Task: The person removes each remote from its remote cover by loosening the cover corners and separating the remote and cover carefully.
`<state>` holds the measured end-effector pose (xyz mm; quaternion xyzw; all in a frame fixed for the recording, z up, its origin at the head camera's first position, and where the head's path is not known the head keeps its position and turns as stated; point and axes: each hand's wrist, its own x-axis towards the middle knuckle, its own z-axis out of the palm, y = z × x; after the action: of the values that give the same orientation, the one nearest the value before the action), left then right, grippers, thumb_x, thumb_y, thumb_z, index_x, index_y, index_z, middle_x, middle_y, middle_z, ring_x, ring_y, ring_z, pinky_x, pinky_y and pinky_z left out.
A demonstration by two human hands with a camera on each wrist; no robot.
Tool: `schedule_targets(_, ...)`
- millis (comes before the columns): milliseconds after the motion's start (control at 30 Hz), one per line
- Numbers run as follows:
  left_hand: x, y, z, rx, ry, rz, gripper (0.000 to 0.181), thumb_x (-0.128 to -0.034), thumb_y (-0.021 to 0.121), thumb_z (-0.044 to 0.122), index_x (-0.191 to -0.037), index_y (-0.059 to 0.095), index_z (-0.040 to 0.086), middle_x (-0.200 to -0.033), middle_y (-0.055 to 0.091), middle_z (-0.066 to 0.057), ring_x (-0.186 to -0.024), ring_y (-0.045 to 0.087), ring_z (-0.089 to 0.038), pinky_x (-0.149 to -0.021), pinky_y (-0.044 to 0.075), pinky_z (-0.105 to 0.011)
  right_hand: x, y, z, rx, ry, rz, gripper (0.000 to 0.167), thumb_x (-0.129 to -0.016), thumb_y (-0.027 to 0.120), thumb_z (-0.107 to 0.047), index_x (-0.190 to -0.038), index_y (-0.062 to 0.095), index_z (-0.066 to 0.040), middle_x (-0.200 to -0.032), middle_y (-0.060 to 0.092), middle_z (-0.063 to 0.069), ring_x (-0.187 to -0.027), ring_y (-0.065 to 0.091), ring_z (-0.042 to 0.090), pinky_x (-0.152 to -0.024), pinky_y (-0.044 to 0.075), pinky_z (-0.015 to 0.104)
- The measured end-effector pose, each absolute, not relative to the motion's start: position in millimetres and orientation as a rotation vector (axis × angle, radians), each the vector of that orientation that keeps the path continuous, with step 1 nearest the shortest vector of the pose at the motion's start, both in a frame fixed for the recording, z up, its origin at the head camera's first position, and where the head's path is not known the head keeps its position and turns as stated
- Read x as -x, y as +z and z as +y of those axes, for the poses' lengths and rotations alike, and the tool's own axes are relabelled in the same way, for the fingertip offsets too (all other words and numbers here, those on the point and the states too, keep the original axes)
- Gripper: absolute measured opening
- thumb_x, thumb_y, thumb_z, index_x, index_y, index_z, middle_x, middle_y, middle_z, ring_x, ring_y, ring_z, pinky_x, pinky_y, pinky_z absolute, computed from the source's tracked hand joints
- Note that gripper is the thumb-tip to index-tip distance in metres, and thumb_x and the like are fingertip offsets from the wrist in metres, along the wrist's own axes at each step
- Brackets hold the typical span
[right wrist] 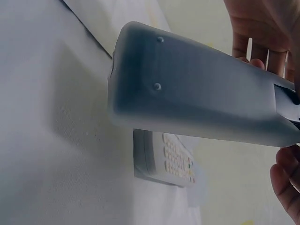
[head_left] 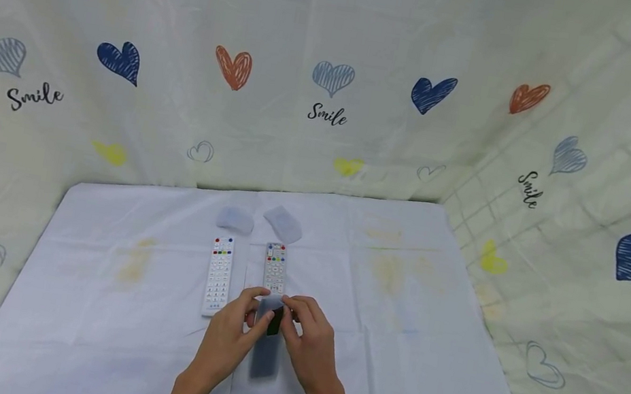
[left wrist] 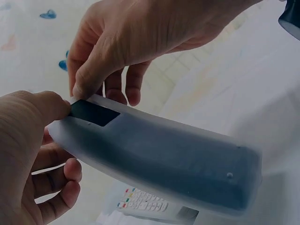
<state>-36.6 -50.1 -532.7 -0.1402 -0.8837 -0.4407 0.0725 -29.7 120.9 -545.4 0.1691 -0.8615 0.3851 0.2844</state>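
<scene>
Between both hands is a dark remote control [head_left: 265, 358] inside a frosted translucent cover [left wrist: 178, 150]; its button face is turned out of sight. Through an opening near the far end shows a bare black patch [left wrist: 95, 113]. My left hand [head_left: 225, 338] pinches the left side of that end, thumb beside the opening. Opposite, my right hand [head_left: 312, 344] pinches the cover's edge with thumb and forefinger. In the right wrist view two small round bumps mark the cover's near end [right wrist: 136, 70]. The item is held above the table.
A white remote control [head_left: 218, 278] lies left of the hands, and another remote [head_left: 275, 266] lies just beyond them, partly hidden. Behind these are two flattened translucent pieces [head_left: 235, 219]. A white cloth covers the table [head_left: 89, 299]; heart-printed curtains [head_left: 277, 129] hang behind and beside it.
</scene>
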Motion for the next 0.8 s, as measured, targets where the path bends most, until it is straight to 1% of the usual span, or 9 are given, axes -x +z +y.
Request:
schedule_targets(100, 36.1, -532.6, -49.5, 0.423, -1.299, -2.662, 0.038, -0.0972, 0.076, 0.021, -0.132, 0.063, 0.013, -0.078, 0.049, 0.015, -0.068, 0.043, 0.000, -0.058, 0.039, -0.018, 31.0, -547.0, 120.7, -0.451, 1.019, -2.306, 0.028, -0.090, 0.074, 0.005, -0.115, 0.073, -0.009, -0.103, 0.070, 0.001, -0.080, 0.065, 0.007, -0.073, 0.054, 0.014)
schedule_targets(200, 35.7, -533.7, -49.0, 0.434, -1.277, -2.666, 0.036, -0.0971, 0.076, 0.020, -0.130, 0.064, 0.012, -0.082, 0.052, 0.013, -0.074, 0.046, -0.002, -0.062, 0.041, -0.018, 31.7, -549.3, 120.1, -0.442, 1.016, -2.313, 0.025, -0.091, 0.072, 0.006, -0.113, 0.071, -0.007, -0.099, 0.068, 0.001, -0.075, 0.059, 0.006, -0.067, 0.051, 0.014)
schedule_targets(300, 35.1, -534.2, -48.6, 0.449, -1.287, -2.668, 0.036, -0.0977, 0.075, 0.021, -0.130, 0.064, 0.011, -0.086, 0.056, 0.014, -0.078, 0.051, -0.005, -0.066, 0.044, -0.019, 31.7, -550.9, 119.6, -0.412, 1.053, -2.325, 0.022, -0.094, 0.070, 0.005, -0.112, 0.068, -0.006, -0.094, 0.066, 0.001, -0.072, 0.055, 0.004, -0.061, 0.049, 0.016)
schedule_targets(433, 35.4, -534.9, -49.0, 0.475, -1.297, -2.661, 0.038, -0.0972, 0.076, 0.021, -0.131, 0.063, 0.009, -0.088, 0.059, 0.014, -0.079, 0.054, -0.007, -0.068, 0.047, -0.021, 31.6, -549.4, 118.9, -0.332, 1.189, -2.343, 0.017, -0.098, 0.067, 0.002, -0.111, 0.068, -0.008, -0.089, 0.068, -0.001, -0.069, 0.055, 0.002, -0.057, 0.050, 0.020)
schedule_targets(600, 36.5, -537.4, -52.4, 0.516, -1.320, -2.642, 0.040, -0.0958, 0.077, 0.021, -0.131, 0.063, 0.010, -0.088, 0.057, 0.014, -0.079, 0.052, -0.002, -0.070, 0.050, -0.022, 32.1, -547.4, 119.9, -0.223, 1.404, -2.380, 0.011, -0.102, 0.065, -0.005, -0.109, 0.069, -0.012, -0.084, 0.069, -0.003, -0.066, 0.056, 0.000, -0.054, 0.051, 0.025)
schedule_targets(733, 36.1, -539.8, -56.6, 0.535, -1.395, -2.638, 0.038, -0.0961, 0.077, 0.020, -0.131, 0.063, 0.015, -0.091, 0.057, 0.017, -0.081, 0.051, 0.000, -0.072, 0.051, -0.021, 34.5, -546.5, 124.3, -0.153, 1.623, -2.406, 0.007, -0.104, 0.064, -0.013, -0.108, 0.070, -0.015, -0.087, 0.071, -0.002, -0.067, 0.058, 0.002, -0.058, 0.052, 0.023)
schedule_targets(800, 35.6, -540.4, -58.7, 0.538, -1.443, -2.642, 0.037, -0.0970, 0.076, 0.020, -0.131, 0.062, 0.017, -0.092, 0.057, 0.018, -0.083, 0.051, 0.000, -0.073, 0.050, -0.021, 36.9, -546.7, 127.6, -0.138, 1.733, -2.411, 0.007, -0.105, 0.065, -0.015, -0.107, 0.071, -0.015, -0.082, 0.069, 0.001, -0.063, 0.055, 0.002, -0.057, 0.049, 0.021)
